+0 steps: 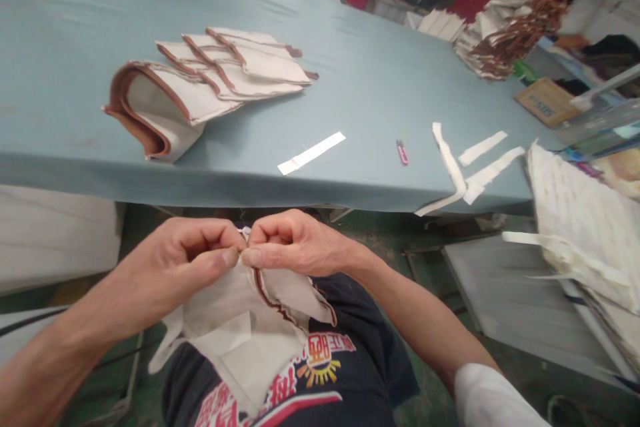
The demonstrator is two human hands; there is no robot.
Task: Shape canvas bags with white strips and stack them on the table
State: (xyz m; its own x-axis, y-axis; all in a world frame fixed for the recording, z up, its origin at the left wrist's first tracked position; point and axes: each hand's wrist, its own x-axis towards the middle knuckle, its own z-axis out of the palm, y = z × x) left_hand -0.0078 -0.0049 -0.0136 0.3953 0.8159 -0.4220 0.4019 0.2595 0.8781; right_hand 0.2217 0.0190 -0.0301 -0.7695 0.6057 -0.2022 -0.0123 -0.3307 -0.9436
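A cream fabric piece (pixel 220 320) with a brown-edged seam hangs over my lap, its upper edge pinched by both hands. My left hand (pixel 195 253) is closed, thumb and forefinger gripping that edge. Right beside it, my right hand (pixel 290 243) pinches the same edge, the fingertips of the two hands nearly touching. The exact spot between the fingertips is partly hidden. On the table ahead lie several cream pouches with brown trim (pixel 215 80), overlapping, the nearest one standing with its mouth gaping.
The blue-green table (pixel 350 93) carries a white strip (pixel 313 153), pink thread snips (pixel 403 152) and several cream strips (pixel 480 167). A heap of cream and brown pieces (pixel 510 33) sits at the far right near a cardboard box (pixel 547 101). Cream fabric (pixel 585 227) is stacked at right.
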